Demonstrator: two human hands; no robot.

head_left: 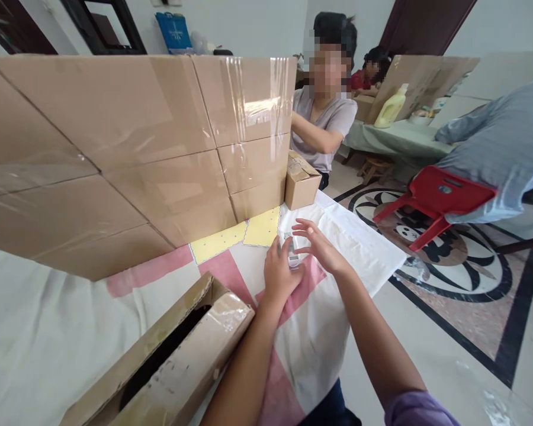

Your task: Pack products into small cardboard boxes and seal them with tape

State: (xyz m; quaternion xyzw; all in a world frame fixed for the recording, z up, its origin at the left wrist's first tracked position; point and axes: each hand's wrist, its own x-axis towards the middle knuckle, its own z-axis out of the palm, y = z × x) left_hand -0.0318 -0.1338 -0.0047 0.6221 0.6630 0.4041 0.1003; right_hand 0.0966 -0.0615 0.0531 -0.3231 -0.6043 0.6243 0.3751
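Observation:
A small clear plastic case (292, 255) with grey parts showing in it is at the right end of the cloth-covered table. My left hand (279, 269) curls around its near left side, thumb and fingers closed on it. Over its right side reaches my right hand (318, 245), fingers apart and stretched to the left. Whether a right fingertip touches the case I cannot tell. Part of the case is hidden behind my fingers.
A tall cardboard partition (160, 148) stands along the table's far side, with a small carton (302, 183) at its right end. An opened long box (190, 349) lies beside my left forearm. Another person (326, 112) sits beyond; a red chair (448, 195) stands right.

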